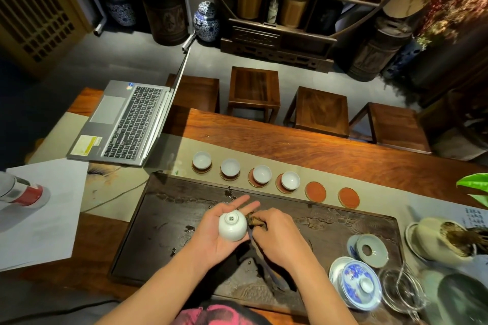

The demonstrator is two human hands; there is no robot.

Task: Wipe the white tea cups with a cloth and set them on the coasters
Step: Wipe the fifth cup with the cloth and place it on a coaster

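A: Status check. Cup (232, 227) is cradled in the left hand (219, 232) above the tray (163, 232), foot up with the maker's mark visible, mouth turned toward the right hand. Left fingers are mostly straight under and past it, so it is supported on the palm more than clamped.

B: Right hand (274, 232)?

A: Fingers are curled round a bunched brown cloth (253, 220), which is pressed at the cup's mouth. A dark tail of the cloth hangs down between the wrists.

B: Handling?

A: Judged thin porcelain: light, rigid, glazed, so slick, worse if damp. Chipping is likely at the rim if it is knocked on the tray. The cloth is soft and gives no support.

B: Where should it be held?

A: By the body, thumb and fingers opposed at the widest part, or rim and foot pinched. The foot ring is too small to be trusted alone.

B: Target?

A: Four cups are already seated on coasters in the row behind the tray. Two red coasters are free; the nearer one (315, 191) is expected to be next, then the end one (348, 197). The cup has to be flipped upright before it is set down.
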